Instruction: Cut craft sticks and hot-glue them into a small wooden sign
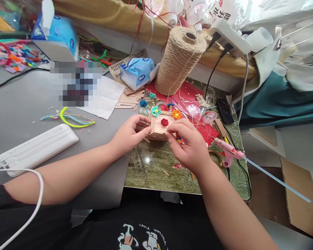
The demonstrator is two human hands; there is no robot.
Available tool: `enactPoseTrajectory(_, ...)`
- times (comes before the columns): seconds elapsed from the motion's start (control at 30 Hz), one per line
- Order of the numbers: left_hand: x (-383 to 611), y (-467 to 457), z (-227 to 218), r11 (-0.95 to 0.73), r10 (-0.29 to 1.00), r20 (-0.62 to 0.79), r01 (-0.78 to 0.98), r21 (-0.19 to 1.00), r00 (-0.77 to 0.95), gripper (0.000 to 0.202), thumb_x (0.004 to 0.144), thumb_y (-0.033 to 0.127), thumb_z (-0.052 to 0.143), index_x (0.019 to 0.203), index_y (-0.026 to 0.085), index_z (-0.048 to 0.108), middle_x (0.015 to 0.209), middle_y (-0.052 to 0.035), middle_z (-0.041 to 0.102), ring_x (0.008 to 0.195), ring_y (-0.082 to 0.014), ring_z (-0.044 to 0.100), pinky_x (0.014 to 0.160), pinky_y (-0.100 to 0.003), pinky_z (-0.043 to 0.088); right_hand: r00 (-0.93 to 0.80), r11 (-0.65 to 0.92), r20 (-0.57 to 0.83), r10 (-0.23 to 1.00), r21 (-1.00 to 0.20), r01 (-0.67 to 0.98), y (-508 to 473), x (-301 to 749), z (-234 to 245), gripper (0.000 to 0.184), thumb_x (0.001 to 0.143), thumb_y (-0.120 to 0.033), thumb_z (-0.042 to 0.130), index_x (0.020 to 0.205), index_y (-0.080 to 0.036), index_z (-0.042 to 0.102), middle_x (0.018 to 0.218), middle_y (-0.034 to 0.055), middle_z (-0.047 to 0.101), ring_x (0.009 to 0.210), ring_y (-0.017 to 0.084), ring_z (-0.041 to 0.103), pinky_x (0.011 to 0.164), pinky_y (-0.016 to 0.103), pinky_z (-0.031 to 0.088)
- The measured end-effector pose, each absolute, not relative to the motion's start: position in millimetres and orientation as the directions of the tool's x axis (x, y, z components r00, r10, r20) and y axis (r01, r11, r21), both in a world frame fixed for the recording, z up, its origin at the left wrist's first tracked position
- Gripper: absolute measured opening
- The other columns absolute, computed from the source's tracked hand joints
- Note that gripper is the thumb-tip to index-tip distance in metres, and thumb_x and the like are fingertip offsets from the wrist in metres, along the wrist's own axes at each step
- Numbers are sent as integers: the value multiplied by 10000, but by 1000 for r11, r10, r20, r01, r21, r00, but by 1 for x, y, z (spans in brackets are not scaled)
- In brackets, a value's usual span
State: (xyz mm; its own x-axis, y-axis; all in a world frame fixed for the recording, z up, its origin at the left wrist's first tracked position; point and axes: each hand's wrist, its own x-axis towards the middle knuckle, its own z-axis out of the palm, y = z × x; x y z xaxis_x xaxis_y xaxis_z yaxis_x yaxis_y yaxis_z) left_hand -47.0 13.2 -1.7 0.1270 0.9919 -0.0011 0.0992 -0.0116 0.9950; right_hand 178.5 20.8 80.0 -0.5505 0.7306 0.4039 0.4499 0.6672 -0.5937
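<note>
In front of me is a small box of wooden craft sticks (157,128) edged with twine. A red rose-like flower (164,122) lies on its face, with a turquoise flower (155,111) and an orange flower (176,114) at its far corners. My left hand (131,133) grips the box's left side between thumb and fingers. At the near right edge, my right hand (189,144) is closed in a pinch; its fingertips meet by the box, and whatever is between them is hidden. Blue flowers (143,103) lie just behind.
A pink glue gun (229,152) with a long glue stick lies at the right. Behind the box stand a large twine spool (181,59) and a blue tissue pack (138,73). A white power strip (39,149) lies at the left, near my forearm.
</note>
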Motion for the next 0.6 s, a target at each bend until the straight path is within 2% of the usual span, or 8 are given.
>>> enactPoseTrajectory(0.43,-46,14,-3,-7,991,-5,90,996,130,296,957,408,706,1175,220,639,1165,-62,677,908,-171,679,811,-334,593,-594,671,352,724,-558,487,25,174,80,104,991,-133,602,979,-231,636,974,54,625,889,208,603,807,372,510)
enactPoseTrajectory(0.6,-47,14,-7,-60,995,52,87,994,91,228,996,384,654,1163,228,660,1125,-55,678,962,-181,666,855,-335,570,-502,662,440,745,-580,475,15,185,78,160,964,-151,665,1098,-238,660,1012,60,668,874,207,624,779,375,527)
